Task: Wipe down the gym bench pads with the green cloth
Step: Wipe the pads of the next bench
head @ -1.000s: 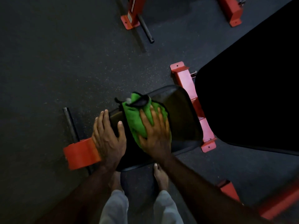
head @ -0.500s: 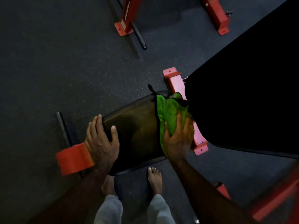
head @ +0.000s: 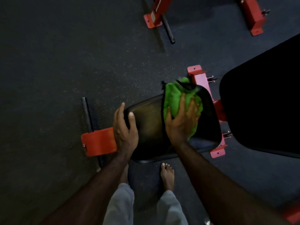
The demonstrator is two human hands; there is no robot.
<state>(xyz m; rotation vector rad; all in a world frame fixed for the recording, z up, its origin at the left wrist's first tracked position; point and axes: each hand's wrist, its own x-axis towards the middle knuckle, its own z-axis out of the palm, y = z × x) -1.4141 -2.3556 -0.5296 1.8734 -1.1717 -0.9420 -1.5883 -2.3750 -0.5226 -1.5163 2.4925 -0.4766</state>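
Seat pad (head: 149, 127) | your right hand (head: 181, 122) pressed green cloth (head: 173, 101) flat; left hand (head: 125, 129) gripped pad edge | wiping unfinished; back pad (head: 263, 103) likely remained.

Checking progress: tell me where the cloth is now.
The cloth lies under the right hand, on the seat pad's right end, beside the red frame.
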